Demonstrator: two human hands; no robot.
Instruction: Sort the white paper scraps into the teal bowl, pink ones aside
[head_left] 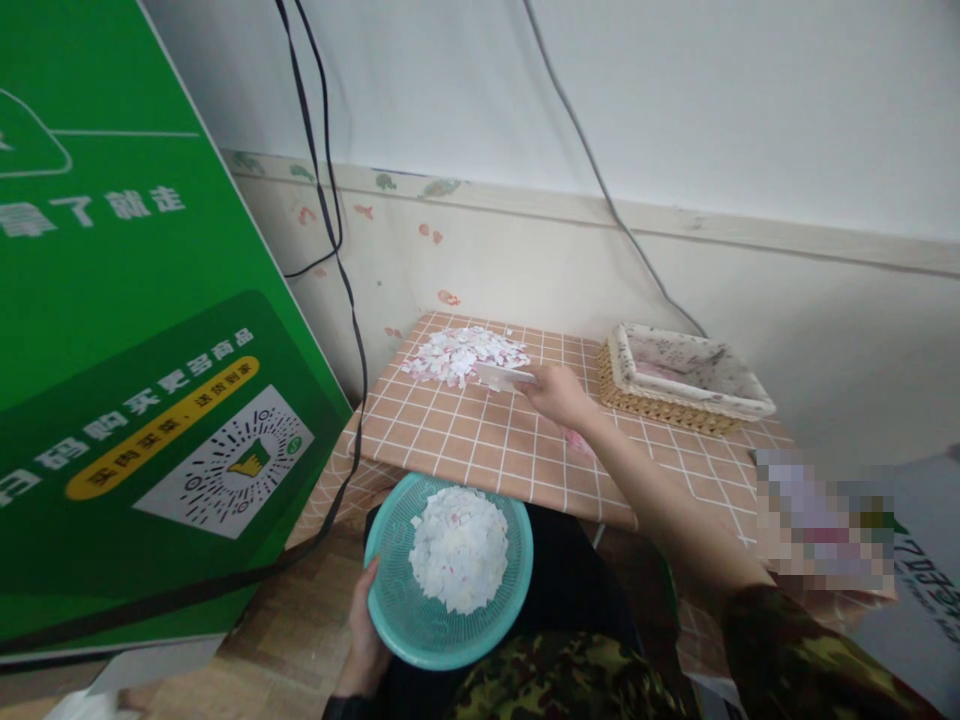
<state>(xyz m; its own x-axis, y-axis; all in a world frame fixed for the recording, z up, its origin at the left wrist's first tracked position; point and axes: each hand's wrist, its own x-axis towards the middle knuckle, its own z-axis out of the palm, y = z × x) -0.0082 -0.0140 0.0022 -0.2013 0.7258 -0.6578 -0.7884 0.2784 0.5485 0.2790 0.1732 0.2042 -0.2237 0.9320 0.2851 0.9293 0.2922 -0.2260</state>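
Observation:
My left hand (365, 625) is closed on the left rim of a round teal plastic colander (382, 590), which I hold over my lap just below the table's front edge. A heap of small white flakes, like torn paper scraps (459, 552), lies in it, with a few pink bits. My right hand (561, 395) reaches over the table and grips a flat white card-like piece (504, 377). Its far end is at the near right edge of another pile of white and pinkish scraps (461, 352). Whether the piece touches the tabletop I cannot tell.
A brown checked cloth covers the table (465, 430). At its right back stands a cloth-lined wicker basket (675, 405). Something pink (577, 443) lies under my right forearm. A green printed panel (150, 300) and hanging black cables (352, 300) are at left; a wall rises behind.

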